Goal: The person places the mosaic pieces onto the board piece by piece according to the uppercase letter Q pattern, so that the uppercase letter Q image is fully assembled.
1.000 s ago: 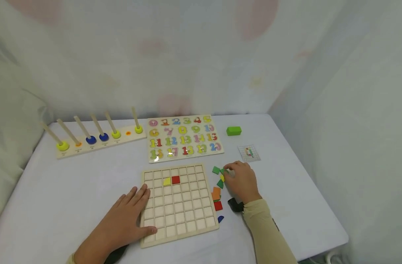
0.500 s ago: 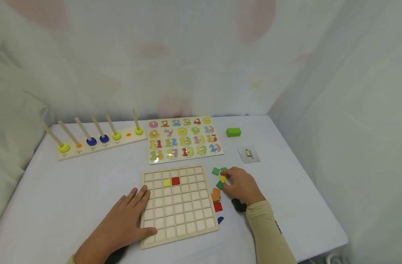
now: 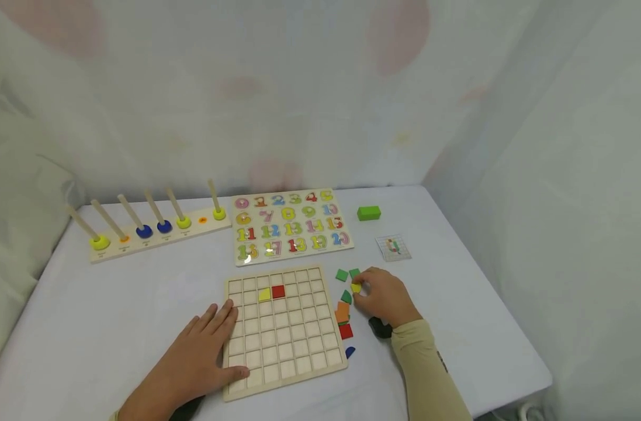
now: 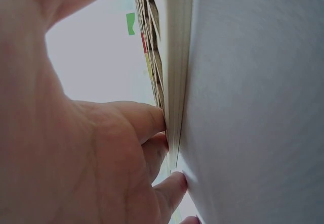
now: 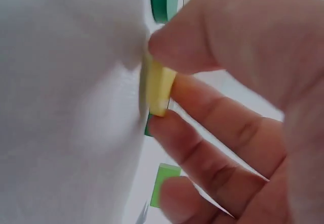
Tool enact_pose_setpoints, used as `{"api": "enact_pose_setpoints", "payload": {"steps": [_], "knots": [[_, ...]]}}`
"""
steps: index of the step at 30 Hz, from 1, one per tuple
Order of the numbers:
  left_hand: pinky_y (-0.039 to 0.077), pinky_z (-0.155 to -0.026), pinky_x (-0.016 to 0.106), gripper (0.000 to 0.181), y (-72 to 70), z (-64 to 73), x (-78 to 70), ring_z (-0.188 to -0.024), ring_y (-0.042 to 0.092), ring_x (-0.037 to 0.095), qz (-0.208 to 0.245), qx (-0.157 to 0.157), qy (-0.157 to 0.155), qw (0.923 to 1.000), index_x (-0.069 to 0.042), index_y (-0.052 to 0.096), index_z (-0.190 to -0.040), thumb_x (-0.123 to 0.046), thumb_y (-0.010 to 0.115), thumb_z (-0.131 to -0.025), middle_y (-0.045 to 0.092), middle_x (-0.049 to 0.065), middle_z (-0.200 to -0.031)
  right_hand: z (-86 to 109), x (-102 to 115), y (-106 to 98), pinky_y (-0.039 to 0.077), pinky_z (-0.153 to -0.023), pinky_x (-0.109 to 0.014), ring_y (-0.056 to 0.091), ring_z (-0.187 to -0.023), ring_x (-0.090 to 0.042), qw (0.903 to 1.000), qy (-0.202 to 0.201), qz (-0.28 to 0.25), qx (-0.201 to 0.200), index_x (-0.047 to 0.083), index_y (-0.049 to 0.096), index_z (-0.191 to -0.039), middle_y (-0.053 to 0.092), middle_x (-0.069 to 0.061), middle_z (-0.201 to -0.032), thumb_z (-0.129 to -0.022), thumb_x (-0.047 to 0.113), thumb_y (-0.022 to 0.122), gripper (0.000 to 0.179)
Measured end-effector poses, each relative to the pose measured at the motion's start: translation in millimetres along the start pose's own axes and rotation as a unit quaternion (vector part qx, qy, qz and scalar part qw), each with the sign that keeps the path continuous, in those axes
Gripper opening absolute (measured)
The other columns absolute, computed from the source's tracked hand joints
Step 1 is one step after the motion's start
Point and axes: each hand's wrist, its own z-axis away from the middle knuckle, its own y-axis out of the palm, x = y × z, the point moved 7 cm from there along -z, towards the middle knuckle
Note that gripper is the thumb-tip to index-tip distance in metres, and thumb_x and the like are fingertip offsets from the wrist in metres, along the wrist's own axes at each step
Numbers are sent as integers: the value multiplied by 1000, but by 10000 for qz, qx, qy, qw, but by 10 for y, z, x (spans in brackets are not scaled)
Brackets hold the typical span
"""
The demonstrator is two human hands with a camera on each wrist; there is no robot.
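A wooden grid board point(image 3: 268, 339) lies in front of me with a yellow piece point(image 3: 264, 294) and a red square point(image 3: 278, 291) side by side in its upper part. My left hand point(image 3: 196, 354) rests along the board's left edge, fingers extended; in the left wrist view its fingertips touch the rim. To the right of the board, my right hand point(image 3: 384, 297) pinches a small yellow tile point(image 5: 161, 88) between thumb and fingertips, low over the white cloth. Close by lie two green tiles point(image 3: 342, 275) and a rounded green tile point(image 3: 346, 296).
Orange tiles point(image 3: 342, 311), a red square tile point(image 3: 346, 331) and a blue piece point(image 3: 350, 352) lie along the board's right side. Behind stand a number puzzle point(image 3: 293, 227), a peg stand point(image 3: 157, 235), a green block point(image 3: 369, 213) and a pattern card point(image 3: 393, 247).
My right hand has shifted from the upper green tile slightly towards me and now pinches the yellow tile. The rounded green tile sits a little farther from the fingers. My left hand stays put.
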Motion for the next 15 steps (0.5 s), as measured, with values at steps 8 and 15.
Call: {"api": "enact_pose_setpoints", "payload": {"steps": [8, 15], "knots": [[28, -117, 72, 129, 39, -1, 28, -156, 26, 50, -80, -79, 75, 9999, 0, 36, -165, -95, 56, -80, 28, 19, -173, 9, 107, -90, 58, -95, -38, 71, -106, -18, 9969, -552, -279, -495, 16, 79, -104, 75, 4, -111, -84, 17, 85, 20], [29, -118, 71, 128, -24, -43, 10, -156, 27, 49, -215, -246, 160, 9993, 0, 37, -165, -93, 57, -81, 29, 18, -172, 20, 214, -215, 60, -84, -37, 73, -100, -21, 9868, -1118, -119, -1162, 16, 79, -99, 77, 2, -108, -81, 19, 92, 22]]}}
